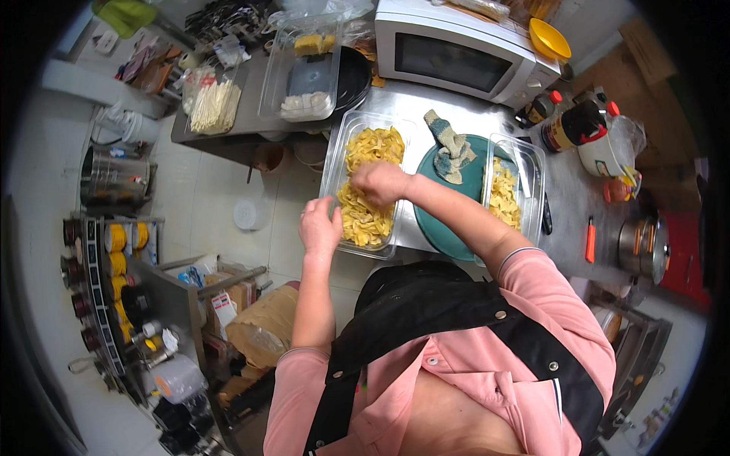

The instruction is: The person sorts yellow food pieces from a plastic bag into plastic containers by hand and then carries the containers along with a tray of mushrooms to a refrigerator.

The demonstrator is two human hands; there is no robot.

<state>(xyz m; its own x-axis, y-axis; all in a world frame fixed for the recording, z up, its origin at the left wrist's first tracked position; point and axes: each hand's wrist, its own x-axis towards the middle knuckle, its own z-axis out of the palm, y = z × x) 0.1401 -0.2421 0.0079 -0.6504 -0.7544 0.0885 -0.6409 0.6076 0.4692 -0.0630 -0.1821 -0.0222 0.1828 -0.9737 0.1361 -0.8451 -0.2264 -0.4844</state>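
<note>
A clear plastic tray (326, 191) holds yellow, flat food pieces (365, 225), perhaps tofu skin strips. Fingers bent down, my right hand (381, 183) presses into the pieces at the tray's middle; its fingertips are hidden and slightly blurred. My left hand (320, 226) rests at the tray's left rim, thumb apart from the fingers, holding nothing visible. To the right, a second clear tray (533, 188) with similar yellow pieces (504, 194) overlaps a round green board (433, 211). A crumpled cloth (452, 154) lies on the board.
Behind stands a white microwave (393, 23). Sauce bottles (570, 128), an orange-handled tool (590, 242) and a steel pot (640, 251) are on the right. On the left counter are another clear container (268, 85) and a bag of pale sticks (215, 108).
</note>
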